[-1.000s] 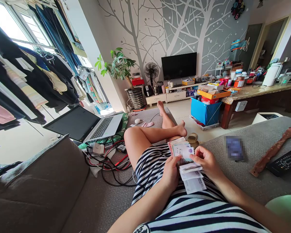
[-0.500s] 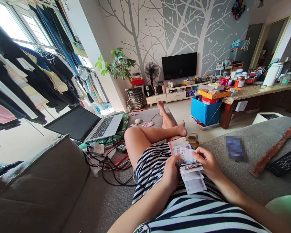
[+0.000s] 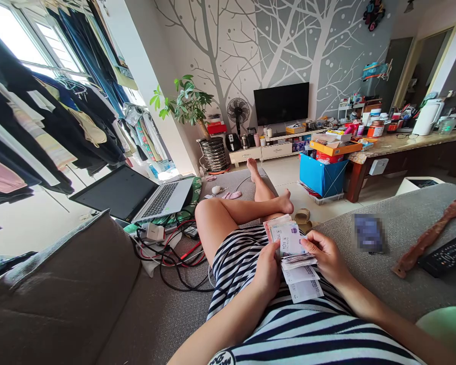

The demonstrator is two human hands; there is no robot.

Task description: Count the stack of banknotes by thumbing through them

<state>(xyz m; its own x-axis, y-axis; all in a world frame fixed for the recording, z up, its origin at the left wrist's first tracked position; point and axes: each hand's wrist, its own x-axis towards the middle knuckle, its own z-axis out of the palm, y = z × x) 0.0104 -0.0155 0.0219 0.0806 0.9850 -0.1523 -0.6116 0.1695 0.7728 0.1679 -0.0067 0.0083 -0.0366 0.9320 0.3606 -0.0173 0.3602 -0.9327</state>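
Over my lap is a thick stack of printed paper slips (image 3: pixel 289 239), held between both hands. The upper slip is pale with a round purple emblem, and pinkish edges show behind it. My left hand (image 3: pixel 269 266) grips the stack's left side, its thumb pressed on the face. With thumb and bent fingers, my right hand (image 3: pixel 322 252) pinches the right edge. Below the fingers, folded-over slip ends (image 3: pixel 298 260) form a thick layer, and looser white slips (image 3: pixel 306 290) hang toward my striped clothing (image 3: pixel 247 253). Exactly how many slips each hand pinches is hidden.
Left of my legs lie tangled cables (image 3: pixel 178 268) and an open laptop (image 3: pixel 159 200). On the sofa at right are a remote control (image 3: pixel 446 257), a brown stick-like object (image 3: pixel 427 241) and a blurred blue item (image 3: pixel 368 233). A green rounded object (image 3: pixel 446 329) sits near my right forearm.
The white slip that my right fingers held over the stack has gone from that place; the slip with the purple emblem now shows uncovered. Both hands stay nearly where they were.
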